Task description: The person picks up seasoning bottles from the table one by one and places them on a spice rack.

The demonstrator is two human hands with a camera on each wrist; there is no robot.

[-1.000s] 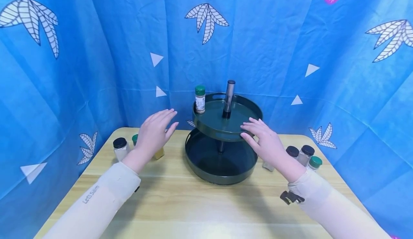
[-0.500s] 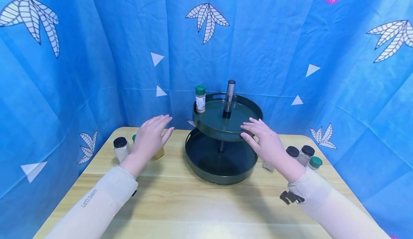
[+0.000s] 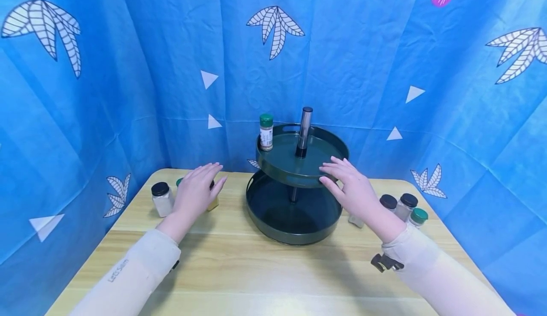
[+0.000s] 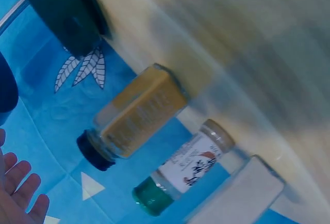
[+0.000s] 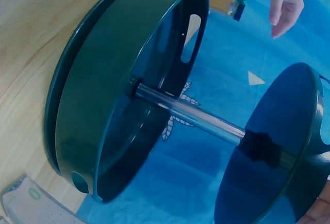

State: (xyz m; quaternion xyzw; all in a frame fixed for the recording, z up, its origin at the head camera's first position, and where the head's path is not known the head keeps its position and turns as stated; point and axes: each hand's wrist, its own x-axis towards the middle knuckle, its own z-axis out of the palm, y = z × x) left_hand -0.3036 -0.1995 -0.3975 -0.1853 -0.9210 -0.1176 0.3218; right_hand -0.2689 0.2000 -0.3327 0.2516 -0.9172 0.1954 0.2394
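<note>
A dark green two-tier round tray stand (image 3: 295, 236) stands at the middle of the table, a metal post through both tiers. On its upper tier, at the left, a green-capped spice shaker (image 3: 266, 137) sits upright. My right hand (image 3: 348, 183) touches the upper tier's right rim with extended fingers. Holding nothing, my left hand (image 3: 197, 191) hovers above the jars at the left, fingers spread. In the left wrist view these are a black-capped jar of yellow powder (image 4: 144, 113), a green-capped shaker (image 4: 188, 164) and a jar of white contents (image 4: 240, 193).
Behind my right wrist are two black-capped jars (image 3: 407, 204) and a green-capped one (image 3: 418, 217). Another small container (image 3: 355, 221) is partly hidden by the right hand. A blue curtain (image 3: 363, 69) encloses the wooden table (image 3: 256, 273) at the back and sides.
My left hand has moved left and down, away from the tray stand and toward the left jars. The right hand stays at the upper rim, and the stand has not visibly moved.
</note>
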